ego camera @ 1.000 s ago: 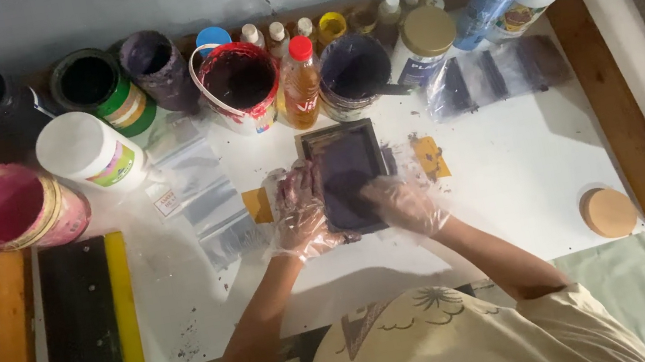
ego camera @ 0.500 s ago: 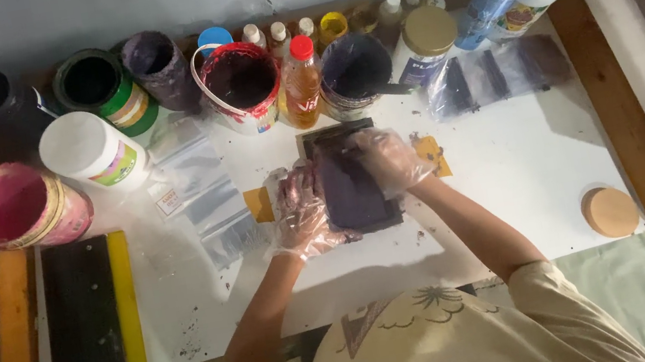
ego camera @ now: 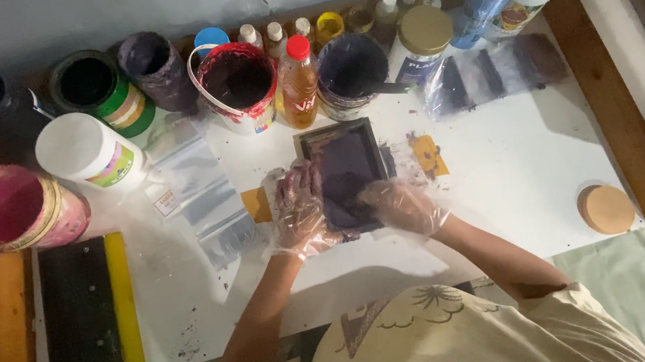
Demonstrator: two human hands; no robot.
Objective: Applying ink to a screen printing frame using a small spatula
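Paint tubs (ego camera: 238, 81) and small bottles (ego camera: 296, 80) crowd the wall beyond our fingers; clear bags (ego camera: 202, 198) lie to their left, a squeegee (ego camera: 93, 332) farther off. All rests on a stained white table (ego camera: 533, 170). Our left hand (ego camera: 300, 216) (gloved in plastic) presses flat on the small dark screen frame (ego camera: 346, 172), fingers spread; our right hand (ego camera: 402, 207) curls at its near edge, grip unclear.
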